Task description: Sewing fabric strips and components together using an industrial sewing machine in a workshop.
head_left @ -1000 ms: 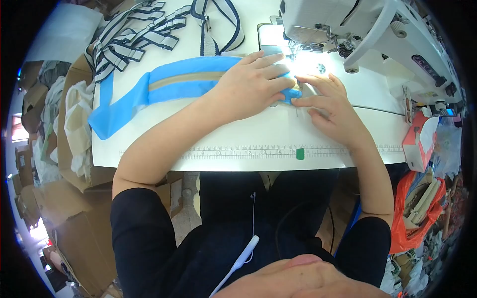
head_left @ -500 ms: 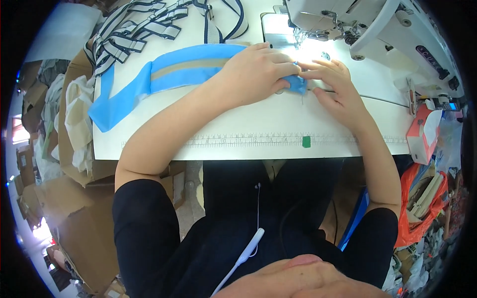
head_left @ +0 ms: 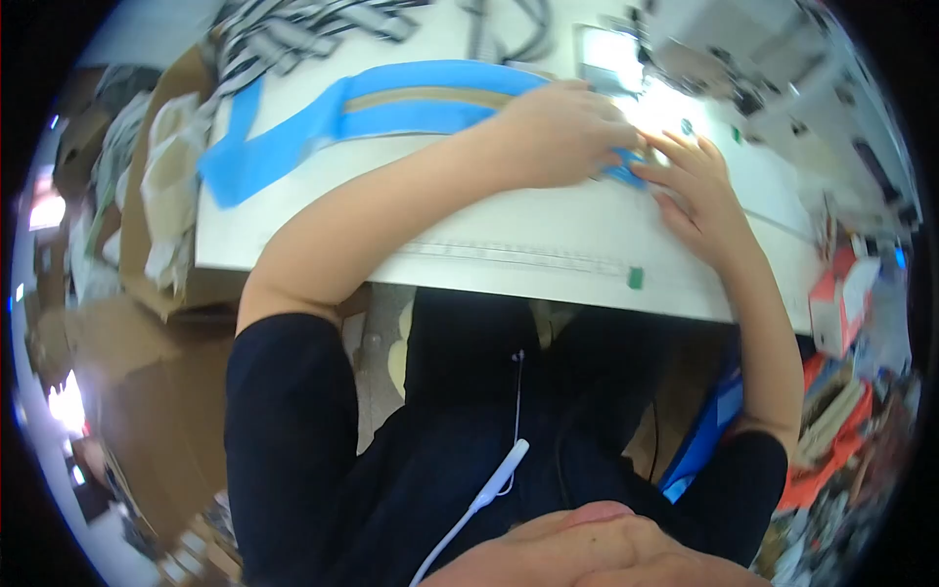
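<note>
A long blue fabric strip (head_left: 401,119) with a tan band along its middle lies across the white table, its left end folded at an angle. My left hand (head_left: 562,132) is closed over the strip's right end, just in front of the sewing machine (head_left: 743,59). Blue cloth shows beneath its fingertips. Beside it, my right hand (head_left: 696,186) reaches to that same end with its fingertips; its fingers are spread and the thumb stands apart. Motion blur and bright lamp light hide the exact contact between fingertips and cloth.
Striped black-and-white straps (head_left: 293,39) lie heaped at the far left. A printed ruler scale (head_left: 528,256) with a green mark (head_left: 636,278) runs along the front edge. A red-and-white box (head_left: 836,308) stands at the right; a cardboard box (head_left: 181,284) with pale cloth is at the left.
The whole view has shifted and blurred, with the table tilting slightly and sitting higher in the picture. Both hands remain at the strip's right end by the machine.
</note>
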`<control>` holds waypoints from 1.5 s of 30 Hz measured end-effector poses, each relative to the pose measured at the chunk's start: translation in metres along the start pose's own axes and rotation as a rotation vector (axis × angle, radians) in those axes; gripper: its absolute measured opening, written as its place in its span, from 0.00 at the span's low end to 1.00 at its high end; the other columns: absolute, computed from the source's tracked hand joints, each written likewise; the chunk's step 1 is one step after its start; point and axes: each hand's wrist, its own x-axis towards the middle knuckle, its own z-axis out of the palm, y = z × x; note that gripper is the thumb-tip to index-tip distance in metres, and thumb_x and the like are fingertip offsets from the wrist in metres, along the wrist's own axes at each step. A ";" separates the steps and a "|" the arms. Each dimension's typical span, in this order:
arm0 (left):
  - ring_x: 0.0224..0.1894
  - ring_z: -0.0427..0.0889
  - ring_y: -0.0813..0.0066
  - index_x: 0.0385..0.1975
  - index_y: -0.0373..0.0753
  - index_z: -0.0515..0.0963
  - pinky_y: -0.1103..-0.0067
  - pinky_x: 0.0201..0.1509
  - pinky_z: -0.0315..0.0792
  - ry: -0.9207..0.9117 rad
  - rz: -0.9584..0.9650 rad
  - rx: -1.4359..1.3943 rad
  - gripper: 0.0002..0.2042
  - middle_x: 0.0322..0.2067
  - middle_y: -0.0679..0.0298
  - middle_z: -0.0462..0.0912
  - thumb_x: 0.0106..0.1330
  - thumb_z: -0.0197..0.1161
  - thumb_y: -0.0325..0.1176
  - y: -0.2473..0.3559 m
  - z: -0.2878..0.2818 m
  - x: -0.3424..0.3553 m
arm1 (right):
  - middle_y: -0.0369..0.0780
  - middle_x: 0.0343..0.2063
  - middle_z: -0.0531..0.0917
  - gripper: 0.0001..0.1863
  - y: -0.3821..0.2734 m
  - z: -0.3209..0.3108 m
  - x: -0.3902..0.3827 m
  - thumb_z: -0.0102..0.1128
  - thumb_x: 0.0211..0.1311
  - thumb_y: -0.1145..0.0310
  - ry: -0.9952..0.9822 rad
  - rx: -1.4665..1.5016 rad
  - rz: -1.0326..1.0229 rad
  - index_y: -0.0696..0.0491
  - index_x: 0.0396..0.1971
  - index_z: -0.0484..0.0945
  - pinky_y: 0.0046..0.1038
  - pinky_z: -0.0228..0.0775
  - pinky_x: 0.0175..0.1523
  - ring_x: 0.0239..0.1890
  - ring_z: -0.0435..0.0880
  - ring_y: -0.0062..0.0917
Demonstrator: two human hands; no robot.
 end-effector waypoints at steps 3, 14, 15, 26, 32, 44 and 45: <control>0.53 0.77 0.68 0.45 0.45 0.79 0.68 0.63 0.65 0.025 0.008 -0.034 0.13 0.44 0.65 0.82 0.61 0.63 0.35 0.001 0.007 0.000 | 0.44 0.57 0.73 0.20 0.003 0.005 -0.005 0.52 0.48 0.78 0.006 -0.057 -0.019 0.50 0.44 0.79 0.50 0.44 0.68 0.64 0.66 0.40; 0.52 0.78 0.64 0.50 0.47 0.78 0.72 0.57 0.70 0.305 -0.505 0.100 0.15 0.48 0.60 0.81 0.63 0.63 0.37 -0.024 -0.112 -0.096 | 0.44 0.59 0.72 0.21 -0.007 0.006 -0.006 0.51 0.47 0.81 0.026 -0.029 0.039 0.52 0.43 0.79 0.51 0.41 0.70 0.65 0.65 0.38; 0.49 0.80 0.66 0.51 0.48 0.78 0.74 0.54 0.73 0.362 -0.675 0.148 0.15 0.48 0.61 0.81 0.65 0.61 0.39 -0.050 -0.129 -0.130 | 0.44 0.59 0.72 0.21 -0.008 0.004 -0.004 0.51 0.47 0.81 0.039 -0.028 0.045 0.52 0.43 0.79 0.51 0.41 0.70 0.65 0.65 0.38; 0.47 0.82 0.60 0.56 0.33 0.69 0.71 0.51 0.76 0.166 -1.622 -0.085 0.25 0.49 0.52 0.80 0.61 0.57 0.41 -0.118 -0.203 -0.282 | 0.43 0.60 0.72 0.20 -0.005 0.003 -0.006 0.51 0.48 0.81 0.040 0.019 0.034 0.51 0.43 0.79 0.50 0.40 0.71 0.66 0.64 0.38; 0.58 0.72 0.49 0.64 0.32 0.56 0.62 0.61 0.67 1.091 -0.984 -1.267 0.31 0.59 0.41 0.67 0.66 0.56 0.43 -0.120 -0.237 -0.323 | 0.42 0.60 0.72 0.20 -0.003 0.005 -0.007 0.52 0.49 0.80 0.033 -0.008 0.047 0.51 0.44 0.79 0.50 0.39 0.71 0.66 0.64 0.38; 0.40 0.79 0.71 0.53 0.32 0.72 0.73 0.44 0.74 1.047 -1.394 -0.387 0.17 0.44 0.57 0.78 0.65 0.58 0.30 -0.133 -0.217 -0.374 | 0.42 0.60 0.71 0.19 -0.003 0.005 -0.006 0.52 0.50 0.79 0.041 0.005 0.031 0.50 0.45 0.78 0.50 0.39 0.71 0.66 0.63 0.38; 0.35 0.80 0.71 0.48 0.31 0.76 0.74 0.41 0.75 0.786 -1.446 -0.287 0.13 0.38 0.59 0.81 0.66 0.57 0.29 -0.133 -0.214 -0.373 | 0.42 0.60 0.71 0.19 -0.003 0.005 -0.007 0.52 0.50 0.79 0.040 0.005 0.029 0.50 0.45 0.78 0.50 0.39 0.71 0.66 0.63 0.38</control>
